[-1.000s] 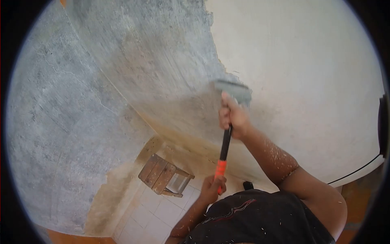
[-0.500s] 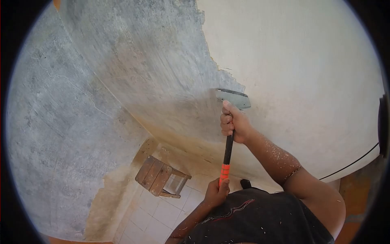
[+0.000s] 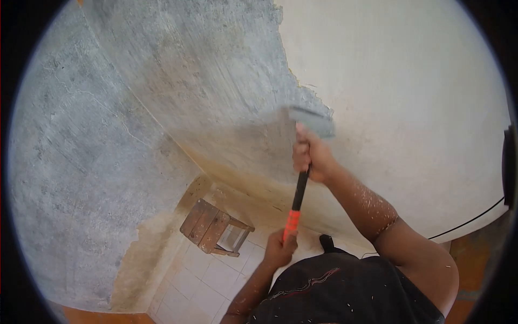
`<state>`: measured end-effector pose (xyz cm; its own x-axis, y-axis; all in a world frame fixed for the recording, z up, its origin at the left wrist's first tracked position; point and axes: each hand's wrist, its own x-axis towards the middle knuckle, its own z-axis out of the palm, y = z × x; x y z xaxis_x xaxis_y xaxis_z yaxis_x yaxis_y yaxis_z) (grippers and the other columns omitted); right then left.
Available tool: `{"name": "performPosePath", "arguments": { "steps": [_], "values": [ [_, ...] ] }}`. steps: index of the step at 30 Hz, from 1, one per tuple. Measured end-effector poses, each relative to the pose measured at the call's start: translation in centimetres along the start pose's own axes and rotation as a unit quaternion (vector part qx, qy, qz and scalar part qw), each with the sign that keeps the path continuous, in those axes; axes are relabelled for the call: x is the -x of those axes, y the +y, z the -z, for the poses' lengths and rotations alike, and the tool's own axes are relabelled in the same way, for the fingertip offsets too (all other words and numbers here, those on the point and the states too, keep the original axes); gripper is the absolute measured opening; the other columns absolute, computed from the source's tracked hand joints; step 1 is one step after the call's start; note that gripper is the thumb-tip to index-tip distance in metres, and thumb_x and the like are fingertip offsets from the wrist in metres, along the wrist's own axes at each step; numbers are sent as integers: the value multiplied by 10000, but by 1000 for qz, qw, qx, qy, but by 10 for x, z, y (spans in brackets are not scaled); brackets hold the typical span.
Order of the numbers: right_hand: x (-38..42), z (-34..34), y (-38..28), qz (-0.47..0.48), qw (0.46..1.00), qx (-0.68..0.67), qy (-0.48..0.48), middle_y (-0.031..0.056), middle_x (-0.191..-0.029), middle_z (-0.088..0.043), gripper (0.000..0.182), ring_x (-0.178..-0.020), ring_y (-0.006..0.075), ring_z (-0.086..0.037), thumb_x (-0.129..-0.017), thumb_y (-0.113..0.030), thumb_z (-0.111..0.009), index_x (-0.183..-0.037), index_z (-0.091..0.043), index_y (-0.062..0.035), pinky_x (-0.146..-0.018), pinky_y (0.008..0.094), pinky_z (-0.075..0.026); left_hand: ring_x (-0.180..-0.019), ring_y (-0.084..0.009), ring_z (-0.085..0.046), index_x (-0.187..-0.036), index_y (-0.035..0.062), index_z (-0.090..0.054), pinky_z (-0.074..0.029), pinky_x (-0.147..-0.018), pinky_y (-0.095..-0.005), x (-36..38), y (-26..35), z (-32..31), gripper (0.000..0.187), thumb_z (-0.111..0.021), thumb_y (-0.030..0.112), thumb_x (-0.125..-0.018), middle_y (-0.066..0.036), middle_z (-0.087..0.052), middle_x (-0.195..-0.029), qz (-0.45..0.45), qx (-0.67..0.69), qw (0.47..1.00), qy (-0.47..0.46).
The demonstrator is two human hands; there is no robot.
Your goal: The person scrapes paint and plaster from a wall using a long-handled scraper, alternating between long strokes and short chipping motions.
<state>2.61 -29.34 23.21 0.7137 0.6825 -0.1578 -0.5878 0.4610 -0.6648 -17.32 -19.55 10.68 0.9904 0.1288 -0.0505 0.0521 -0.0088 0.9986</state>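
Note:
A long-handled wall scraper with a wide grey-green head, an orange band and a black shaft is held in both hands. My right hand wraps the black shaft just below the head, thumb towards it. Lower down, my left hand is closed round the orange grip near my body. The scraper head, smeared by motion, lies against the wall at the ragged border between pale paint and bare grey plaster. Pale flakes dot my right forearm.
A small wooden stool stands on the white tiled floor near the wall corner. A second wall rises on the left. A black cable curves along the right side.
Both hands and the scraper have shifted slightly up in view, with the left hand also moving a little left. The handle leans more, and the camera view has shifted slightly.

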Motion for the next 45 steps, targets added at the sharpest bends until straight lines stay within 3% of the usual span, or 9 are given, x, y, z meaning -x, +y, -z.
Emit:
{"name": "performPosePath", "arguments": {
  "steps": [6,10,14,20,28,32,35,38,45],
  "values": [
    [0,-11,-8,44,998,-39,-34,-83,-501,-283,377,-371,41,-257,-827,-424,-572,-660,-326,-193,-345,211,-234,-487,-42,-400,-667,50,-482,-328,-439,-233,-2,16,7,297,-504,240,-893,36,-438,-531,-37,-37,999,10],
    [4,-8,-7,18,1000,5,5,-81,-500,-288,379,-366,45,-257,-825,-425,-574,-660,-325,-192,-342,210,-226,-482,-52,-417,-655,41,-490,-334,-438,-236,0,10,-10,320,-497,252,-896,24,-457,-523,46,40,998,-11],
    [3,-24,-18,44,999,-25,-18,-78,-496,-283,369,-360,47,-253,-821,-423,-580,-665,-344,-185,-342,210,-218,-473,-52,-411,-641,37,-481,-330,-431,-241,-10,20,5,346,-506,274,-892,23,-456,-516,-52,-13,998,10],
    [-4,-3,0,10,999,-2,46,-90,-467,-262,380,-338,35,-218,-827,-440,-561,-620,-339,-210,-317,205,-190,-481,-43,-392,-663,57,-463,-320,-437,-230,4,0,-16,338,-499,299,-895,38,-441,-535,49,71,996,-20],
    [-5,-23,-8,50,998,-25,11,-74,-496,-291,357,-355,52,-247,-820,-415,-581,-649,-373,-181,-338,222,-211,-469,-44,-395,-640,64,-468,-315,-426,-230,-6,17,10,347,-501,299,-893,33,-443,-526,-27,-21,999,3],
    [-4,5,7,-12,999,23,41,-75,-498,-276,356,-364,46,-246,-822,-396,-583,-648,-366,-174,-344,216,-207,-479,-58,-457,-747,37,-517,-342,-427,-226,2,-24,-17,346,-445,331,-914,5,-489,-517,41,122,990,-51],
    [-5,-30,-23,21,1000,10,9,-84,-495,-276,352,-361,37,-236,-829,-399,-568,-650,-354,-185,-338,207,-203,-459,-42,-395,-653,57,-466,-318,-422,-222,-18,26,-4,327,-478,268,-903,31,-437,-518,-67,17,998,2],
    [-6,-39,-22,69,998,-4,-5,-94,-483,-265,356,-355,30,-231,-836,-411,-556,-643,-345,-199,-331,199,-194,-463,-42,-400,-645,62,-471,-317,-423,-221,-20,30,16,327,-486,266,-900,31,-451,-522,-49,-11,999,3],
    [-4,-4,-3,-20,998,33,44,-65,-509,-333,322,-356,53,-272,-824,-379,-584,-682,-397,-159,-331,215,-232,-453,-49,-421,-720,43,-492,-337,-425,-219,-5,-5,-17,309,-464,285,-911,18,-461,-516,7,70,997,-28]
  ]
}}
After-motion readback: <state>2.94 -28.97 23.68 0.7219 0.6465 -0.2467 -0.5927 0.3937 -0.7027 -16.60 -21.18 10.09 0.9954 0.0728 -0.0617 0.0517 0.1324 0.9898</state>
